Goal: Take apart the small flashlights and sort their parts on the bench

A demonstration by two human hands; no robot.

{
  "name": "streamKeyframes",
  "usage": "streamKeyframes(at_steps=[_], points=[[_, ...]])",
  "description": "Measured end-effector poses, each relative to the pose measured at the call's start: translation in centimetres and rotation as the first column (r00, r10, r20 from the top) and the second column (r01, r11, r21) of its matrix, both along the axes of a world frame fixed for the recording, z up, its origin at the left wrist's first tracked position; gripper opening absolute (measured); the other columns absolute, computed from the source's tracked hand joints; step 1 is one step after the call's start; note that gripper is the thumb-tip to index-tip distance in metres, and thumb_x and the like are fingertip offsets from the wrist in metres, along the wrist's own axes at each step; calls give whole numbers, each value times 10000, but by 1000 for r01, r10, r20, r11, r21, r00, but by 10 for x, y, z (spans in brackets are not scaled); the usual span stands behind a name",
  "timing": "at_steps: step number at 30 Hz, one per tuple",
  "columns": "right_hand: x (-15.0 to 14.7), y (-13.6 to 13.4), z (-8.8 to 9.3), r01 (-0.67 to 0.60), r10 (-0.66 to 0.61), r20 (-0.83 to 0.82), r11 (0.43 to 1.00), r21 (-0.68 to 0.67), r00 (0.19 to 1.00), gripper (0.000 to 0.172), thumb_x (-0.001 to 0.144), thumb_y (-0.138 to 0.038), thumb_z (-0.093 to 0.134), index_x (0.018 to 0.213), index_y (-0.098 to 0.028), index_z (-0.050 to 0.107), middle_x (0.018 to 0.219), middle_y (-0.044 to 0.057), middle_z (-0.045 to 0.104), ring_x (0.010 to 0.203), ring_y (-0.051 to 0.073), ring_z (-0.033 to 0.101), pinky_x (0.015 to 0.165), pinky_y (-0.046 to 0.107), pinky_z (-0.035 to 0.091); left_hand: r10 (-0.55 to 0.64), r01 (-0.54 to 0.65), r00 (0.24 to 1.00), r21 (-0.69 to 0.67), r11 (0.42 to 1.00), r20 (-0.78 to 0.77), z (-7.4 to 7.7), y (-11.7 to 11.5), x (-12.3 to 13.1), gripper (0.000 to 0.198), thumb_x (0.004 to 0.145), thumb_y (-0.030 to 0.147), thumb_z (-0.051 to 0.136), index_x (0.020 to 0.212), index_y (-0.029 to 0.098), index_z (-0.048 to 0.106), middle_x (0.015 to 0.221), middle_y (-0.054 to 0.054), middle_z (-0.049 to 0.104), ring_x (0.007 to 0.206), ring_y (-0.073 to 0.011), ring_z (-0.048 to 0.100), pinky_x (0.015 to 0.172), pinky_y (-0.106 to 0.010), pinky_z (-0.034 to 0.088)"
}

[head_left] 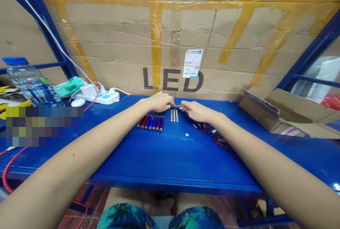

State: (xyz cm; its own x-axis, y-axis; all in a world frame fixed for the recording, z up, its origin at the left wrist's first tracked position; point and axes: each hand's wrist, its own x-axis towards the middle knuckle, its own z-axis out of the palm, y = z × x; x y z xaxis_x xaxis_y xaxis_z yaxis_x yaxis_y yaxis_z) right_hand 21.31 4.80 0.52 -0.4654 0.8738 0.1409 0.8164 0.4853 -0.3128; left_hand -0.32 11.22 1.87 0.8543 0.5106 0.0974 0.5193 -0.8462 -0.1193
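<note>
Small silver button cells [174,116] stand in neat rows on the blue table. At the far end of these rows is my left hand [162,102], its fingers bent down and close together; whatever is at their tips is too small to make out. Facing it from the right, my right hand [195,111] is closed, with shiny silver button cells [182,108] at its fingers. Left of the rows lie several red, blue and purple metal tubes [151,123] side by side. Coloured carabiners [204,126] lie by my right wrist, partly hidden by the forearm.
An open cardboard box [276,115] sits at the right. On the left are a water bottle [34,83], a white power strip [106,96] and red cables. A large cardboard sheet [119,44] marked LED rises behind the table. A white dot [187,134] lies near the middle.
</note>
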Motion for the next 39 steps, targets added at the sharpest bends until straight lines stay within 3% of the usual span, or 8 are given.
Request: streamKeyframes(at_steps=[12,35,39], points=[[0,-2,-1,-4,0,-96,999,-42,995,190,961,-266,373,808,-220,476,857,56,625,793,212,552,706,326,396,41,-36,999,-140,989,35,5,-9,-2,385,917,183,430,1166,265,712,1272,-3,667,1139,-208,583,1007,-362,378],[1,-5,2,-2,-5,-126,998,-55,992,197,962,-283,378,830,-216,509,887,55,638,838,212,574,756,326,433,43,-38,999,-137,990,31,6,-13,0,377,914,187,429,1140,266,720,1267,-7,673,1122,-196,597,1019,-362,392],[4,-4,3,-13,4,-219,999,-43,976,179,957,-271,400,821,-220,505,968,79,683,930,240,614,827,367,460,41,-25,995,-165,986,95,10,-11,-4,361,921,214,442,1174,244,697,1262,-27,672,1108,-181,604,993,-316,421]])
